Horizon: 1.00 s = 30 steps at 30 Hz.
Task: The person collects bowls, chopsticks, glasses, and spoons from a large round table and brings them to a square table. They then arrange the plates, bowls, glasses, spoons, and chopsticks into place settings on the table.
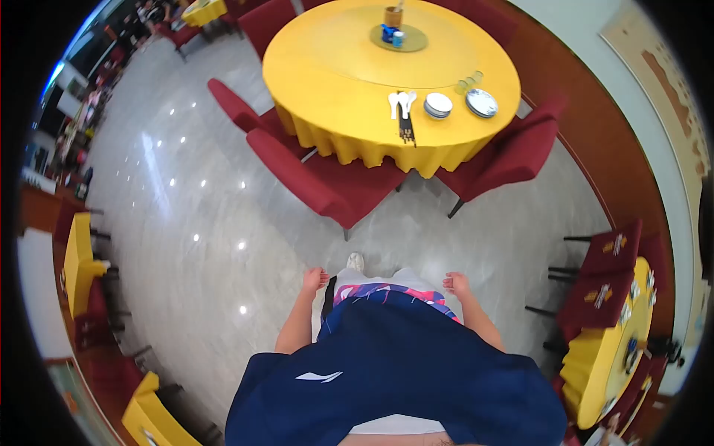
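My left hand [315,279] hangs beside my left hip, empty, its fingers loosely bent and apart. On the other side, my right hand [456,284] is also empty and loosely open near my right hip. Neither hand touches anything. Ahead of me stands a round table with a yellow cloth [327,74]. White spoons [393,105] and dark chopsticks [406,130] lie near its front edge. To their right are a stack of bowls [438,105], a stack of plates [482,103] and several glasses [469,82].
Red chairs [316,182] [500,160] stand against the table's near side. A round stand [416,41] at its centre holds a brown container [393,16] and small blue items. Another yellow table [595,372] with chairs is at right; more tables line the left. Grey floor [208,223] lies between.
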Motion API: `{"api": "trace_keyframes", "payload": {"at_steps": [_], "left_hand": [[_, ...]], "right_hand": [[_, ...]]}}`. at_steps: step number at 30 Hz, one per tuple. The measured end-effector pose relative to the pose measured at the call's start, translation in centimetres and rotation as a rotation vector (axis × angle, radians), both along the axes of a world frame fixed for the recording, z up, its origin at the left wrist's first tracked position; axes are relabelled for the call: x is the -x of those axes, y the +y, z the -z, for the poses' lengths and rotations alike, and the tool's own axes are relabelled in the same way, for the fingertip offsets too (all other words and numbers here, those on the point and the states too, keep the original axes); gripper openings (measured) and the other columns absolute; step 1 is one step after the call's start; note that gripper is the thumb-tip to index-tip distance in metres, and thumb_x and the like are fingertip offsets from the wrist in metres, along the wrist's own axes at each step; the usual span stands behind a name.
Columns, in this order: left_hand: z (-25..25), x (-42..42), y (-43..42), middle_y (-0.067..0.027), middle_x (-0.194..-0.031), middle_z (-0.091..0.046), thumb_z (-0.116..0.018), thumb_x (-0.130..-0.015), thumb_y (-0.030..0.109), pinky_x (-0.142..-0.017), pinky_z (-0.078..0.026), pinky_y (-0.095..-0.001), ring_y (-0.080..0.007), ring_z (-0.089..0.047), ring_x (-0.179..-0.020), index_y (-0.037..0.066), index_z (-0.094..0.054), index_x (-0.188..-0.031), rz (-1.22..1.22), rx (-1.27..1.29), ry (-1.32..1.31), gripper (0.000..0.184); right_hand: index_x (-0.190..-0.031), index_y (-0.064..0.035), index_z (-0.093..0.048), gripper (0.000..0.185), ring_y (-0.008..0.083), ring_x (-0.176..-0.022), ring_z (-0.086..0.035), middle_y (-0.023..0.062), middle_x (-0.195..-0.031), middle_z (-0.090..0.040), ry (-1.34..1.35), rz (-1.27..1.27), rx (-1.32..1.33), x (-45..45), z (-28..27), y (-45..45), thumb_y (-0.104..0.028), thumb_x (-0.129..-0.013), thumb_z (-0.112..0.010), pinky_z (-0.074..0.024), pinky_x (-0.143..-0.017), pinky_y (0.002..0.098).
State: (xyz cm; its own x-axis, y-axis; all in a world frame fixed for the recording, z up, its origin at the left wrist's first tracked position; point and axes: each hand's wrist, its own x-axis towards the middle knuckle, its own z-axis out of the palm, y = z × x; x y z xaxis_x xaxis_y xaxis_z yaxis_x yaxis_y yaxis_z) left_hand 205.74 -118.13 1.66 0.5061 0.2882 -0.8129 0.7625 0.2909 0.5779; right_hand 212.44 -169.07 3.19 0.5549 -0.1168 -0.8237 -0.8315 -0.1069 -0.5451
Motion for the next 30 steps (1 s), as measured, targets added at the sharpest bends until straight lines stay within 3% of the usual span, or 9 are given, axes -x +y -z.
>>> {"api": "trace_keyframes", "payload": {"at_steps": [8,12,13,15,16,17,19,22,30], "left_hand": [[2.2,16.2,-9.8,-0.0048,-0.071,-0.063,-0.053,-0.083,0.022,-0.054,-0.045,-0.0305,-0.0144,-0.059,-0.062,0.009,-0.061,-0.083,-0.400,-0.074,0.098,0.016],[4.4,24.7,-15.4,-0.0072,-0.063,-0.061,-0.055,-0.080,0.021,-0.047,-0.043,-0.0364,-0.0200,-0.057,-0.052,0.008,-0.060,-0.067,0.032,-0.301,0.118,0.018],[6.0,27.0,-16.2,-0.0105,-0.056,-0.060,-0.056,-0.076,0.022,-0.047,-0.045,-0.0392,-0.0245,-0.060,-0.051,0.006,-0.061,-0.062,0.659,-0.745,-0.076,0.022],[3.2,28.0,-18.0,-0.0147,-0.057,-0.063,-0.052,-0.073,0.024,-0.052,-0.049,-0.0391,-0.0271,-0.063,-0.053,0.005,-0.065,-0.056,0.384,-0.571,0.204,0.029],[-0.5,27.6,-19.6,-0.0181,-0.060,-0.064,-0.051,-0.073,0.025,-0.054,-0.051,-0.0392,-0.0284,-0.063,-0.053,0.002,-0.066,-0.057,-0.116,-0.470,0.405,0.032],[-2.3,28.6,-21.0,-0.0181,-0.060,-0.064,-0.051,-0.073,0.025,-0.054,-0.051,-0.0392,-0.0284,-0.063,-0.053,0.002,-0.066,-0.057,-0.203,-0.477,0.418,0.032],[-4.4,30.3,-21.8,-0.0199,-0.060,-0.063,-0.049,-0.073,0.025,-0.053,-0.052,-0.0400,-0.0289,-0.064,-0.053,-0.002,-0.066,-0.059,-0.292,-0.433,0.443,0.035],[-5.5,33.7,-25.3,-0.0195,-0.063,-0.065,-0.048,-0.074,0.027,-0.061,-0.054,-0.0409,-0.0307,-0.066,-0.059,-0.001,-0.069,-0.065,-0.459,-0.372,0.489,0.036],[-1.2,42.4,-28.5,-0.0221,-0.073,-0.067,-0.050,-0.075,0.031,-0.075,-0.053,-0.0426,-0.0360,-0.067,-0.082,-0.003,-0.069,-0.075,-0.660,-0.450,0.524,0.039]], "right_hand": [[-0.101,-0.0101,-0.060,0.023,0.0135,-0.060,-0.059,0.0058,-0.075,-0.063,-0.069,-0.438,0.076,-13.1,-0.9,-2.6,-0.025,-0.090,-0.046,-0.0442,-0.051,0.0287],[-0.074,-0.0097,-0.052,0.026,0.0115,-0.050,-0.051,0.0042,-0.061,-0.054,-0.235,-0.530,-0.161,-14.7,2.8,-1.2,-0.028,-0.092,-0.047,-0.0357,-0.041,0.0258],[-0.070,-0.0117,-0.049,0.029,0.0123,-0.048,-0.049,0.0032,-0.061,-0.052,-0.198,-0.609,-0.220,-14.4,2.2,-0.2,-0.029,-0.094,-0.046,-0.0395,-0.042,0.0261],[-0.069,-0.0096,-0.048,0.024,0.0148,-0.051,-0.049,0.0029,-0.058,-0.046,0.094,-0.390,-0.368,-14.0,6.9,1.9,-0.015,-0.092,-0.050,-0.0511,-0.052,0.0300],[-0.089,-0.0052,-0.055,0.014,0.0197,-0.060,-0.059,0.0081,-0.069,-0.055,0.189,-0.380,-0.346,-13.2,9.5,1.7,-0.018,-0.088,-0.050,-0.0511,-0.052,0.0314],[-0.105,-0.0055,-0.054,0.021,0.0223,-0.065,-0.060,0.0097,-0.076,-0.059,0.343,-0.518,-0.321,-13.3,10.9,2.3,-0.019,-0.089,-0.048,-0.0511,-0.053,0.0338],[-0.113,-0.0059,-0.053,0.027,0.0226,-0.067,-0.061,0.0115,-0.082,-0.061,0.391,-0.908,-0.178,-11.1,8.4,4.9,-0.022,-0.091,-0.049,-0.0503,-0.053,0.0342],[-0.115,-0.0058,-0.051,0.030,0.0226,-0.070,-0.061,0.0122,-0.088,-0.062,0.359,-1.023,-0.171,-9.4,8.1,9.2,-0.024,-0.092,-0.049,-0.0492,-0.056,0.0344],[-0.114,-0.0073,-0.052,0.029,0.0205,-0.075,-0.060,0.0092,-0.091,-0.061,0.190,-0.945,-0.204,-7.6,3.4,19.8,-0.025,-0.092,-0.050,-0.0474,-0.060,0.0338]]}}
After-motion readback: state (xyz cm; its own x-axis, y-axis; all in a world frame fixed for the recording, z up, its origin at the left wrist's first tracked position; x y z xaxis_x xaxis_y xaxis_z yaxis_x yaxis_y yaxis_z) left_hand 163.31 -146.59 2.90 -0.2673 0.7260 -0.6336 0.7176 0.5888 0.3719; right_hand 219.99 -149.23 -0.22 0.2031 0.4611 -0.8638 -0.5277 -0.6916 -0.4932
